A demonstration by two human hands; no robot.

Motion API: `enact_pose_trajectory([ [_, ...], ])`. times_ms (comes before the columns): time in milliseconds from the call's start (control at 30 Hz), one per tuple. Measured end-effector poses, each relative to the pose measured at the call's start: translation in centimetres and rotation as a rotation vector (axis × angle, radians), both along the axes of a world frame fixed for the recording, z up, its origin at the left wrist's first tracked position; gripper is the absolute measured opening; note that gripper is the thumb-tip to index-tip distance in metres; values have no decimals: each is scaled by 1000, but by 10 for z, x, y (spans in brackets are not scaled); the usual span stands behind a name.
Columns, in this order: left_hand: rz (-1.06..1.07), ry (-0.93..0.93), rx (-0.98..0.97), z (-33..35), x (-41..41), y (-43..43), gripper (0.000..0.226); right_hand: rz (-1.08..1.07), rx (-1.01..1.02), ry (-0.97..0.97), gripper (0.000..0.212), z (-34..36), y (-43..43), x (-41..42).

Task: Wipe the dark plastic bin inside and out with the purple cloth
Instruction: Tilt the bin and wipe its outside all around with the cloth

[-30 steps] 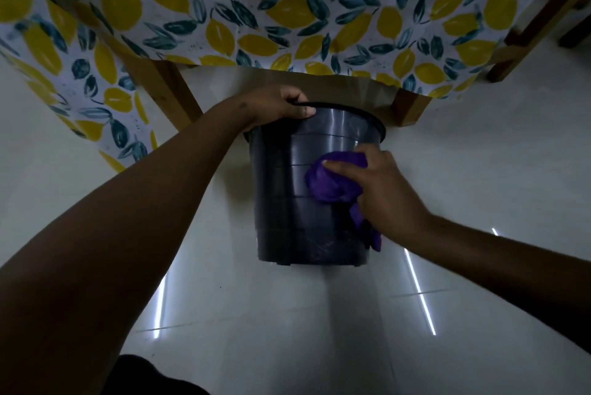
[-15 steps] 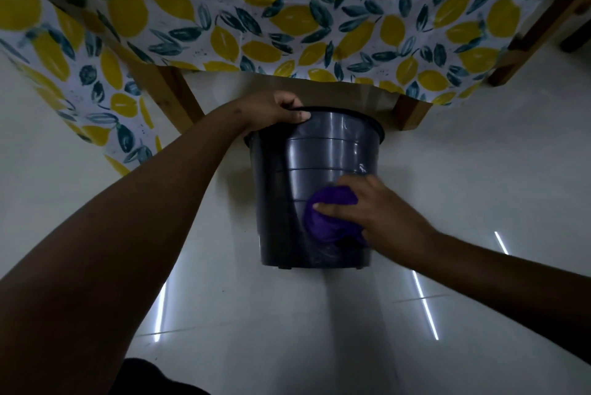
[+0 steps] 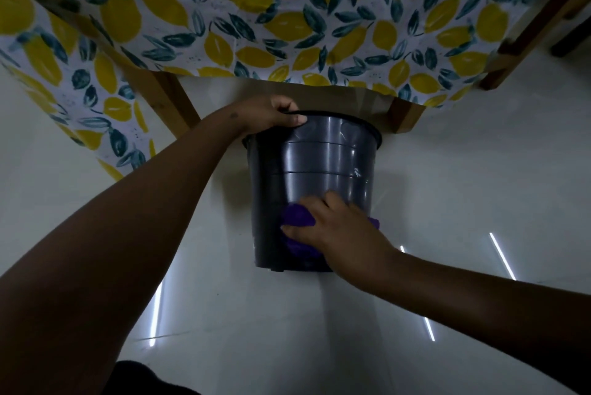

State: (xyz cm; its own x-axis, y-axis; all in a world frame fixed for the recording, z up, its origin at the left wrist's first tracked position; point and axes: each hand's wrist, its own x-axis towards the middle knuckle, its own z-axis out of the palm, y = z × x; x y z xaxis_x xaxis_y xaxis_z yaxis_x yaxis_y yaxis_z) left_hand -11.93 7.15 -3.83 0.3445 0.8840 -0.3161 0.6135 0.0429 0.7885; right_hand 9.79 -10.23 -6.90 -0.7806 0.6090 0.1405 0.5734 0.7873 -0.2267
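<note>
The dark plastic bin (image 3: 319,161) stands upright on the pale tiled floor, its ribbed outer wall facing me. My left hand (image 3: 275,115) grips the bin's rim at the upper left, thumb over the outside. My right hand (image 3: 339,228) presses the bunched purple cloth (image 3: 297,219) flat against the lower part of the outer wall, close to the base. A bit of cloth shows past the hand at the right. The bin's inside is hidden from this angle.
A table with wooden legs (image 3: 166,100) and a lemon-print tablecloth (image 3: 287,17) hangs right behind and above the bin. Another leg (image 3: 406,116) stands just behind the bin's right side. Glossy floor tiles (image 3: 479,171) spread to the right and toward me.
My right hand has slid the purple cloth down the outer wall from mid-height to near the base. The left hand has kept its hold on the rim.
</note>
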Motion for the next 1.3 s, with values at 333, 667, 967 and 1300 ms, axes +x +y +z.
enact_pose_trajectory([
  [333,-4,65,6,3,-3,0,21,-136,-202,137,92,-10,22,40],
  [667,-115,407,280,15,66,-1,35,-51,-169,144,65,1,32,16],
  [967,1,173,203,3,37,-3,26,-525,-228,328,56,17,97,50],
  [1300,-36,135,109,3,30,5,23,-69,-62,58,62,13,33,7],
])
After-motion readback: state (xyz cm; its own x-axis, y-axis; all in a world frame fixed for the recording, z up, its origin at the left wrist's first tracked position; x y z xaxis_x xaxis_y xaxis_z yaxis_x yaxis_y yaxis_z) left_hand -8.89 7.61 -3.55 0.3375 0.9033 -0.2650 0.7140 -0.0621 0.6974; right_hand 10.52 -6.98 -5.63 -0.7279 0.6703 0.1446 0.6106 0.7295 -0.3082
